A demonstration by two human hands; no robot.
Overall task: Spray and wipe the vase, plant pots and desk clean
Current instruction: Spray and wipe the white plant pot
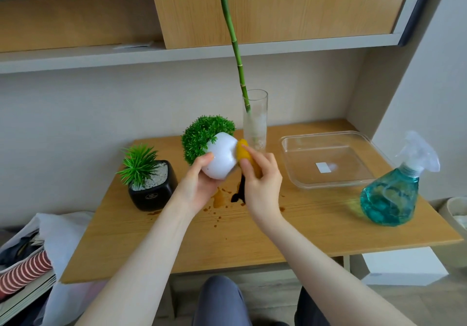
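My left hand (195, 186) grips a round white plant pot (220, 158) with a green bushy plant, tilted to the left above the wooden desk (290, 224). My right hand (260, 181) holds a yellow cloth (243, 152) pressed against the pot's right side. A tall glass vase (255, 120) with a green bamboo stalk stands behind. A black square pot (153, 189) with a spiky green plant sits at the left. The teal spray bottle (390, 194) stands at the right. Brown and dark stains (227, 196) mark the desk under my hands.
A clear plastic tray (328, 158) lies at the back right of the desk. Shelves and a wooden cabinet hang above. Bags and striped fabric sit on the floor at the left, a white box at the lower right.
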